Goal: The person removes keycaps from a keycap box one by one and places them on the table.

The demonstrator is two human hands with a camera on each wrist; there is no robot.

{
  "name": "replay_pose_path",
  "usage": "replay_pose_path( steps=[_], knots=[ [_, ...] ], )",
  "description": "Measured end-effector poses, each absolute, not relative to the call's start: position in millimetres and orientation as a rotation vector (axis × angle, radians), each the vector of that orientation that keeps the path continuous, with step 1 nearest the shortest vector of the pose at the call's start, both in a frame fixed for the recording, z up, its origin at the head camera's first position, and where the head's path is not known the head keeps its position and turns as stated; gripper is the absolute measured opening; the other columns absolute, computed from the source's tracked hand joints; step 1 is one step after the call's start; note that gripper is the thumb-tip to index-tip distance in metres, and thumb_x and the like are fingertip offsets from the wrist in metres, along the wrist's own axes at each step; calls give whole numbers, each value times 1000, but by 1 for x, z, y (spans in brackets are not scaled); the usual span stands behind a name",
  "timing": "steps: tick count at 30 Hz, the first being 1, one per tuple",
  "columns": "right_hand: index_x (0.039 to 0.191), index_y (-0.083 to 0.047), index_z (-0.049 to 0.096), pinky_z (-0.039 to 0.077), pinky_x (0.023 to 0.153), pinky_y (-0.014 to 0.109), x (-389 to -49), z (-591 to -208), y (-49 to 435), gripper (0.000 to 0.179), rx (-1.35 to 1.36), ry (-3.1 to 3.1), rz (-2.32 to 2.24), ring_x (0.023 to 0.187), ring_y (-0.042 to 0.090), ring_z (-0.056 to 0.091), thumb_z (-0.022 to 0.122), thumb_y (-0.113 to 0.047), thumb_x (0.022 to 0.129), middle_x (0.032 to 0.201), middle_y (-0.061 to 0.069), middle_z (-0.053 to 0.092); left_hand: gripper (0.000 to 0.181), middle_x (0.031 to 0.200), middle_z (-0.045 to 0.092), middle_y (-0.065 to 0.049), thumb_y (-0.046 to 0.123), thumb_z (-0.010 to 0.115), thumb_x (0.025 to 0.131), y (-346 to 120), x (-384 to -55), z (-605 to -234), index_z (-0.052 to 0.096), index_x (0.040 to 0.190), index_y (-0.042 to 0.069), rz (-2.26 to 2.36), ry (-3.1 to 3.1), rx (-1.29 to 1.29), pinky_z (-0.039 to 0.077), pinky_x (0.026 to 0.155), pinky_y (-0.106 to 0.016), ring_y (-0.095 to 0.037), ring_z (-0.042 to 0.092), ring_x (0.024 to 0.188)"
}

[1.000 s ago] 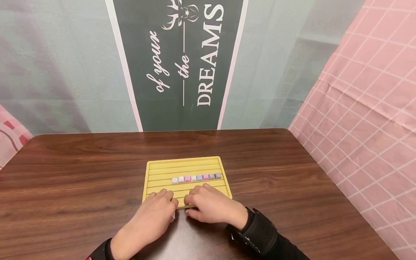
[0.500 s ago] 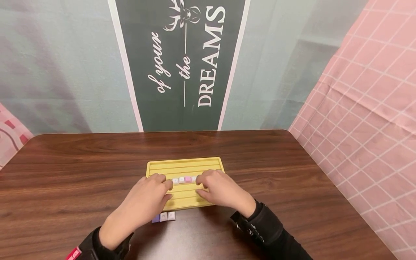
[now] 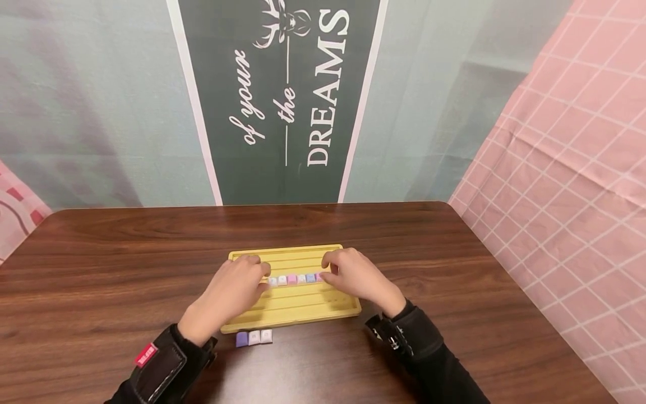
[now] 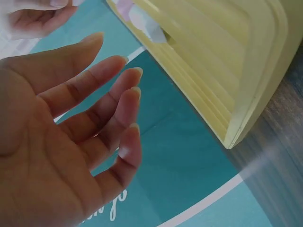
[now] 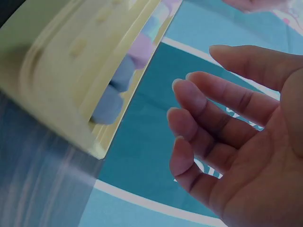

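Observation:
A yellow ridged tray [image 3: 303, 304] lies on the table, holding a row of small keycaps [image 3: 291, 279] in pink, white and blue along one groove. My left hand [image 3: 237, 289] hovers at the row's left end, fingers loosely bent. In the left wrist view, that hand [image 4: 71, 127] has nothing between thumb and fingers. At the row's right end is my right hand [image 3: 357, 275], which hides the last keycaps in the head view. The right wrist view shows these grey keycaps [image 5: 108, 105] in the groove, apart from my relaxed right hand [image 5: 236, 127].
Three keycaps [image 3: 254, 337], one purple and two whitish, sit side by side on the dark wooden table [image 3: 434, 314] just before the tray's front edge. A printed cloth [image 3: 282, 140] hangs behind the table, and a pink checked cloth [image 3: 570, 168] at the right.
Both hands have risen from the tray's front edge to the ends of the keycap row, the right hand moving further right. The three keycaps on the table have come into view.

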State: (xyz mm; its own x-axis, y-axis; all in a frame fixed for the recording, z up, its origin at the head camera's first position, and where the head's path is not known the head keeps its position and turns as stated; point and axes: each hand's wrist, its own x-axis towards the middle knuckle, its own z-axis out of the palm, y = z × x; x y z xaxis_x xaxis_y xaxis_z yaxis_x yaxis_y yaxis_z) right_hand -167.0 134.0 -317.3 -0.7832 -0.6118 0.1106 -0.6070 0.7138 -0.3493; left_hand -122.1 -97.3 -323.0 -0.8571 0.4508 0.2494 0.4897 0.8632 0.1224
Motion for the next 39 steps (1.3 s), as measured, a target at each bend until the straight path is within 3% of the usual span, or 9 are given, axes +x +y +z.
replay_pose_path(
  steps=[7,15,39],
  knots=[
    [89,-2,66,32,49,20,-174,-321,139,13,-1019,2879,-626,48,4,35,66,-13,82,62,-5,47,11,72,55,-4,8,73,75,-94,-133,-326,65,81,6,-275,-2885,-714,42,53,-32,-21,55,68],
    [86,-5,64,32,48,20,-174,-322,139,10,-1029,2848,-656,48,4,35,67,-14,82,61,-5,47,10,74,56,-5,7,72,75,-89,-139,-332,65,82,6,-246,-2947,-700,44,56,-36,-24,56,72],
    [84,-6,65,32,48,20,-172,-328,135,6,-1101,2813,-681,48,3,34,65,-13,83,61,-6,47,7,71,54,-4,1,67,78,-85,-145,-339,63,78,7,-177,-2981,-711,38,56,-34,-20,50,66]
  ],
)
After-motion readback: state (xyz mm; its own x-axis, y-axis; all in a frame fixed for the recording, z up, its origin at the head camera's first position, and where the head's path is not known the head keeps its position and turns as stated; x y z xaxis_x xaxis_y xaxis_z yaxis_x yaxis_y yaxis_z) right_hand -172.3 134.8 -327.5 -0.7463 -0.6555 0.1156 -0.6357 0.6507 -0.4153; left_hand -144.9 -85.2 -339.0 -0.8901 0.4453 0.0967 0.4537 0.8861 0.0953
